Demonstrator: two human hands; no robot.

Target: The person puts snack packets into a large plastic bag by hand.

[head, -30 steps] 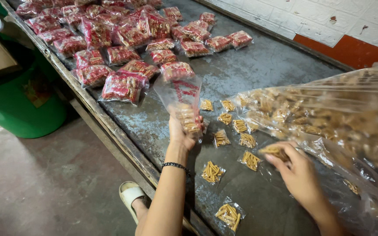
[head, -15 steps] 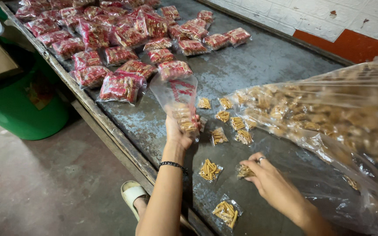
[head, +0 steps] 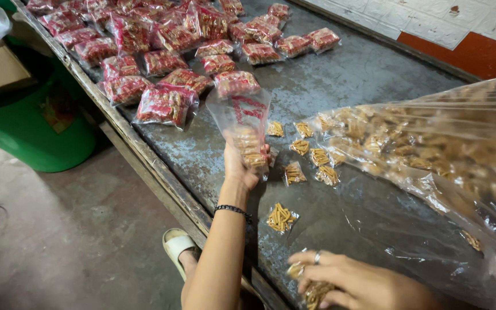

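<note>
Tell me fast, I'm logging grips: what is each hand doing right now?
Left hand: closed around a clear printed bag partly filled with small snack packets.
Right hand: fingers curled on a small snack packet at the table edge.

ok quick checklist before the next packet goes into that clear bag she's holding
1. Clear bag held upright in the left hand: ok.
2. Bag mouth open enough to drop a packet in: cannot tell, the film looks slack.
3. Right hand has a small packet under its fingers: ok.
4. Room left in the clear bag: ok, packets fill only its lower part.
5. More loose packets within reach on the metal table: ok.
6. Big sack of packets lying steady on the table: ok.
</note>
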